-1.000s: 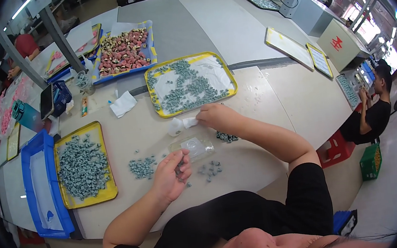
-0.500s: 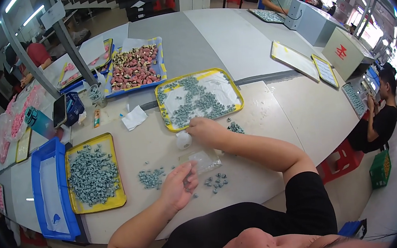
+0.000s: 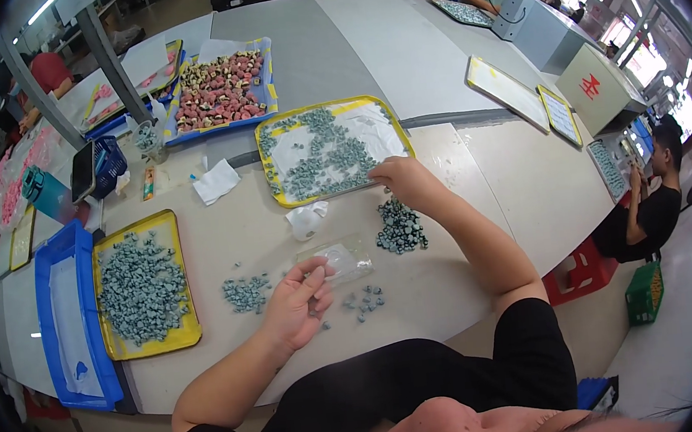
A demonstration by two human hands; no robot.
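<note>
My right hand (image 3: pixel 407 183) is at the near right corner of a yellow-rimmed tray (image 3: pixel 276 191), its fingers pinched together. Whatever the pinch holds is too small to see. Small grey-green pieces (image 3: pixel 324 152) lie scattered on white paper in that tray. My left hand (image 3: pixel 295 307) is curled above the table, thumb against fingers; its contents are hidden. Beside its fingertips lies a clear, flat plastic piece (image 3: pixel 349 259). A crumpled white wad (image 3: pixel 306 222) sits just beyond. Below my right hand is a heap of darker, shiny green pieces (image 3: pixel 400 229). Two looser groups (image 3: pixel 246 294) (image 3: pixel 363 302) flank my left hand.
At the left stand a yellow tray (image 3: pixel 192 316) heaped with grey-green pieces and a blue bin (image 3: pixel 53 331). Farther back are a blue tray (image 3: pixel 268 81) of pink-and-cream pieces, a tissue (image 3: pixel 216 181), a phone (image 3: pixel 83 171) and a teal bottle (image 3: pixel 47 195). Other people work around the table.
My right hand has moved right, from beside the white wad to the tray's near right corner, uncovering the dark green heap. My left hand stays curled near the plastic piece. The view has shifted slightly.
</note>
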